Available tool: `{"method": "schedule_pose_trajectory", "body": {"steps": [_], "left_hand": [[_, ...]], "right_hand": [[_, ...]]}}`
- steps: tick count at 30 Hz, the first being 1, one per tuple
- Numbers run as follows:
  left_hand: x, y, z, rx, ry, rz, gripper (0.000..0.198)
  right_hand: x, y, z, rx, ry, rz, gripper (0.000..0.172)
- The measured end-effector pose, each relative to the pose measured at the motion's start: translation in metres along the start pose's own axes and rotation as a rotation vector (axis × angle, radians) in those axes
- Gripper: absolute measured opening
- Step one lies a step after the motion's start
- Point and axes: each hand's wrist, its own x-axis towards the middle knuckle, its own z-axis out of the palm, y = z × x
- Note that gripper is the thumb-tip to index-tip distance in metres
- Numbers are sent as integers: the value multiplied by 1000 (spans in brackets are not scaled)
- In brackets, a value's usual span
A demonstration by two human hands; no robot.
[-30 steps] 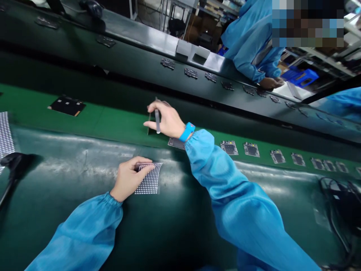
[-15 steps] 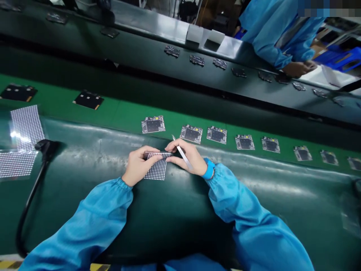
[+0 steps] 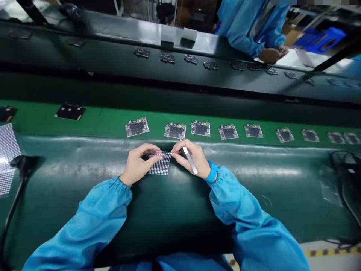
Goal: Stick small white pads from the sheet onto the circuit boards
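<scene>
My left hand is closed, its thumb and fingers pinching a sheet of small white dots and a thin dark flat piece seen nearly edge-on along the sheet's top. Whether that piece is a circuit board I cannot tell. My right hand is closed too: a pair of silvery tweezers rests across its palm, pointing away from me. Its thumb and forefinger meet at the right end of the dark piece's edge. Just beyond my hands, a circuit board lies on the green belt.
Several similar boards line the green belt, with a black-faced board at left. More dotted sheets and a black cable plug lie left. Black cables sit at right. Across the line, a co-worker in blue sleeves works by another row of boards.
The view has turned a little to the right, so the boards and sheets appear further left. My right fingers have drawn together at the piece's edge, and the tweezers now lie lower across the hand.
</scene>
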Motion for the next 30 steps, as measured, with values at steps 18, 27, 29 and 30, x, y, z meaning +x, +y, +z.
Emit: {"method": "schedule_pose_trajectory", "body": {"steps": [18, 27, 29, 30], "left_hand": [[8, -19, 40, -24, 14, -110, 13], [4, -23, 38, 18, 54, -139, 13], [3, -23, 38, 32, 53, -139, 14], [3, -23, 38, 36, 54, -138, 14]], "right_hand": [[-25, 26, -6, 24, 108, 100, 16], [-15, 13, -48, 302, 94, 242, 34], [-14, 14, -52, 307, 98, 254, 31], [-13, 14, -52, 317, 112, 266, 29]]}}
